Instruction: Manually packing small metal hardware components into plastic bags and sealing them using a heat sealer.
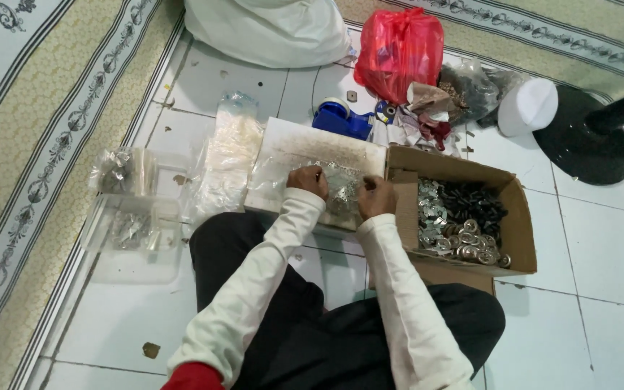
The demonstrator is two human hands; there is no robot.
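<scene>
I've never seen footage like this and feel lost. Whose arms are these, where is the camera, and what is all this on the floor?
The one picture comes from a camera worn on a person's head, looking down at their own arms as they sit on a tiled floor. The left hand and right hand together hold a small clear bag of little metal pieces over a white board. Beside it, a cardboard box holds metal and black parts. Farther off lie a red bag, a blue tape dispenser and clear plastic bags.

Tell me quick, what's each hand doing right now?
Left hand: closed, pinching one edge of the clear plastic bag of small metal parts.
Right hand: closed, gripping the bag's other edge.
</scene>
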